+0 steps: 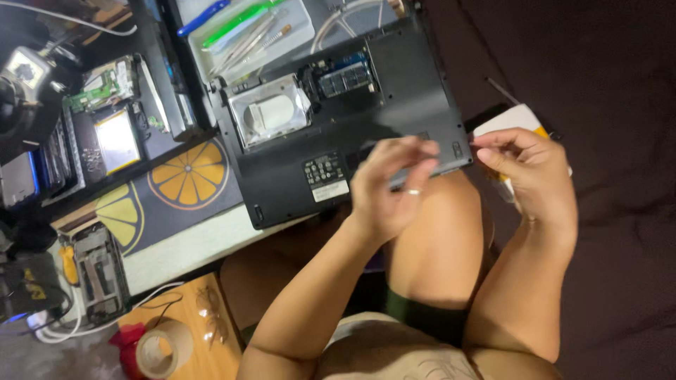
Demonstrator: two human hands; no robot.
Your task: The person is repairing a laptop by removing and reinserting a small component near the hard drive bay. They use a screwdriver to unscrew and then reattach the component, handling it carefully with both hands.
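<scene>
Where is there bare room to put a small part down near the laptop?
The laptop base is bare right of its open bays, above the left hand. The orange-print mat at its left is bare too. The tray and the far-left parts are crowded.

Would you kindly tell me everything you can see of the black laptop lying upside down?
The black laptop lies bottom-up, its matte plastic underside facing the camera, partly on the desk and overhanging toward the person's knee. Two covers are off: one bay shows a silvery hard drive, the next shows memory modules. A white label sits near its front edge. The left hand hovers in front of that edge; contact is unclear.
</scene>
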